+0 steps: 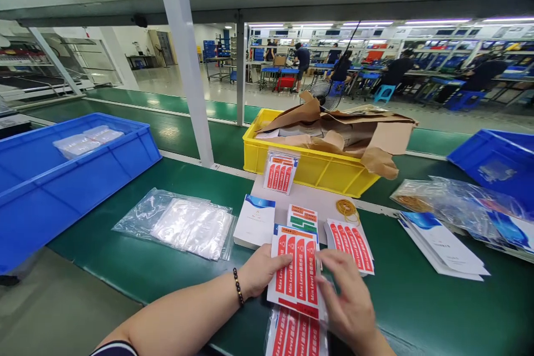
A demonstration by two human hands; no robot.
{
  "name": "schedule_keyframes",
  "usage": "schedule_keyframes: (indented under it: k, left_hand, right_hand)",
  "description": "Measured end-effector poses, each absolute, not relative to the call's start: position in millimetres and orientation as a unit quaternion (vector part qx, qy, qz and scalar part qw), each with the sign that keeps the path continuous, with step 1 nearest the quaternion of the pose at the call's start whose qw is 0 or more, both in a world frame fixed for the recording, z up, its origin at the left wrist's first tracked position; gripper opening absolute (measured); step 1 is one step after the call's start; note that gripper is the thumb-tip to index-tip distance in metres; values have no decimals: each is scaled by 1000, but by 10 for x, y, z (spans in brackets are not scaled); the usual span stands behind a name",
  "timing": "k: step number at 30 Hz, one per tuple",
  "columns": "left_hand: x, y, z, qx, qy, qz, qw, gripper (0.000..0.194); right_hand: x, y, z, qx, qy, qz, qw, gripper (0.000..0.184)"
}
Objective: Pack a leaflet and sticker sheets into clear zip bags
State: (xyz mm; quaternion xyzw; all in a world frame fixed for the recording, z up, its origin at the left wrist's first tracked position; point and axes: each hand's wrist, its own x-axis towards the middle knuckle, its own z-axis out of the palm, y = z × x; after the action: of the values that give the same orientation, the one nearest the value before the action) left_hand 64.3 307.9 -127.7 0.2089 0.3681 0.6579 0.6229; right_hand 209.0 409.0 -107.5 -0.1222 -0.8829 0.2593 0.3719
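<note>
My left hand (263,271) grips a small stack of sticker sheets (297,267) with red label strips, its thumb on the front. At the stack's right edge is my right hand (348,295), fingers apart and curved, slightly blurred; whether it touches the sheets I cannot tell. Below, a clear bag with red stickers (297,336) lies near the table's front edge. Behind the held stack are a sheet with orange and green labels (303,217) and a pile of white booklets (255,219) with blue tops. More red sticker sheets (350,245) lie to the right.
Clear plastic bags (192,227) lie at left beside a blue bin (79,169). A yellow crate (308,166) with brown paper stands behind, a bagged sticker set (280,172) against it. Rubber bands (347,209), booklets (446,247) and another blue bin (496,167) are right. A post (183,61) rises behind.
</note>
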Motion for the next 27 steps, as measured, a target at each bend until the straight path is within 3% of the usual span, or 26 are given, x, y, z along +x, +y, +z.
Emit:
schedule_keyframes:
  k: [2, 5, 7, 8, 13, 16, 20, 22, 25, 27]
  left_hand:
    - [641, 3062, -1277, 210, 377, 638, 638, 37]
    - [643, 3050, -1282, 224, 376, 609, 661, 40]
    - [638, 3056, -1291, 237, 385, 589, 670, 43]
    - [631, 3063, -1297, 252, 400, 575, 667, 44]
    - [568, 3062, -1293, 370, 519, 508, 579, 34]
    - [530, 2990, -1232, 319, 445, 507, 666, 30]
    - [509, 2925, -1166, 287, 318, 481, 765, 31]
    - [527, 2949, -1171, 320, 385, 491, 713, 25]
    - [569, 3015, -1199, 425, 538, 473, 554, 11]
    - [586, 3041, -1203, 506, 586, 443, 452, 12]
  right_hand:
    - [2114, 4198, -1095, -236, -794, 413, 379, 34]
    - [2108, 4284, -1110, -249, -669, 666, 217, 35]
    - [2098, 4314, -1116, -223, -619, 744, 116, 30]
    - [2097, 4336, -1121, -226, -603, 758, 107, 28]
    - [2131, 4599, -1164, -342, -495, 740, 300, 26]
    - [2149, 4729, -1170, -364, -426, 734, 383, 29]
    - [2138, 4725, -1163, -357, -426, 731, 395, 31]
    - [2126, 4701, -1172, -352, -436, 730, 391, 29]
    - [2108, 4678, -1196, -349, -435, 737, 383, 26]
    - [2091, 4654, -1209, -346, -432, 742, 378, 26]
